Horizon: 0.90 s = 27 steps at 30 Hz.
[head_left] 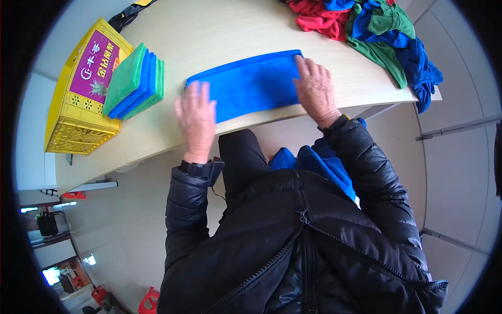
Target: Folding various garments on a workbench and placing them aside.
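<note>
Blue rectangular cloth of soft, towel-like fabric [251,86], laid flat on the pale wood-coloured desk [209,31], long side running along the near edge, a narrow raised band along the far side. At the left end of the cloth, the bare left hand [193,118], blurred, fingers stretched out and thumb apart, palm down, not clamped on anything visible; cannot tell whether touching the fabric. At the right end, the bare right hand [315,89], fingers bent over the corner and side of the cloth; cannot tell whether pinching or only resting there. Both hands well apart, the length of the cloth between. To the left on the desk, a neat stack of folded green and blue cloths [138,81], green uppermost, just beside a yellow openwork plastic crate [78,118] with a purple panel bearing a pineapple picture. Behind the crate, a black-and-yellow item [128,15], too partly visible to identify. At the far right corner, a loose heap of crumpled red, green and blue cloths [366,26], partly drooping over the desk edge. Below the desk, near the lap and the right sleeve, more bunched blue fabric [319,165]. On the left wrist, a black band with a flat black piece [215,170]. On the floor at lower left, a red plastic stool [150,300].
</note>
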Motion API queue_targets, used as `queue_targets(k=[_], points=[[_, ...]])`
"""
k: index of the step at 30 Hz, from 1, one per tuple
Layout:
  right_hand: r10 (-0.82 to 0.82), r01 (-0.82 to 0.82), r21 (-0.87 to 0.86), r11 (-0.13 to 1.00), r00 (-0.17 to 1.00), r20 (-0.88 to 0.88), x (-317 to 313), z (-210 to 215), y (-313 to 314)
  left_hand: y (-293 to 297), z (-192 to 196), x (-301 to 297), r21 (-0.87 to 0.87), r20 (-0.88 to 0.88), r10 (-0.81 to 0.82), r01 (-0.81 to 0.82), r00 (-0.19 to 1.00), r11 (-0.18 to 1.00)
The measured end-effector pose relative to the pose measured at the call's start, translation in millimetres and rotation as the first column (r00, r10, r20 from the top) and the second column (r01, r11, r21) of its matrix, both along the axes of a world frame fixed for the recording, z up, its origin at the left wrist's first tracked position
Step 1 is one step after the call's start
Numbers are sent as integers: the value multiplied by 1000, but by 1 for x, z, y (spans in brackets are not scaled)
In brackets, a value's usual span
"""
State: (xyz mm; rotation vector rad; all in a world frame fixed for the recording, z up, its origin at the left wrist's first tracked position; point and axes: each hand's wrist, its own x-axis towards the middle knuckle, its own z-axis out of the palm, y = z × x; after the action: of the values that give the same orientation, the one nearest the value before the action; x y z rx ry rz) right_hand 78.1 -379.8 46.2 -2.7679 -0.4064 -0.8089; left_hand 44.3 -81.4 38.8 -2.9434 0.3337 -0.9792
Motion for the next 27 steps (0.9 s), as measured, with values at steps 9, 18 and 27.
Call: queue_targets(k=[9,18,27], points=[[399,-441,-107,891,874,-279,-60,-43,43,-31,-43,-29,-136,-271,-428,406,862,904],[137,-207,-198,958,938,-319,-60,-36,-31,34,-40,-46,-68,-288,-237,227,928,971],[122,-136,-46,990,967,-225,-26,-14,12,5,-8,-12,-106,-210,-135,114,968,988]])
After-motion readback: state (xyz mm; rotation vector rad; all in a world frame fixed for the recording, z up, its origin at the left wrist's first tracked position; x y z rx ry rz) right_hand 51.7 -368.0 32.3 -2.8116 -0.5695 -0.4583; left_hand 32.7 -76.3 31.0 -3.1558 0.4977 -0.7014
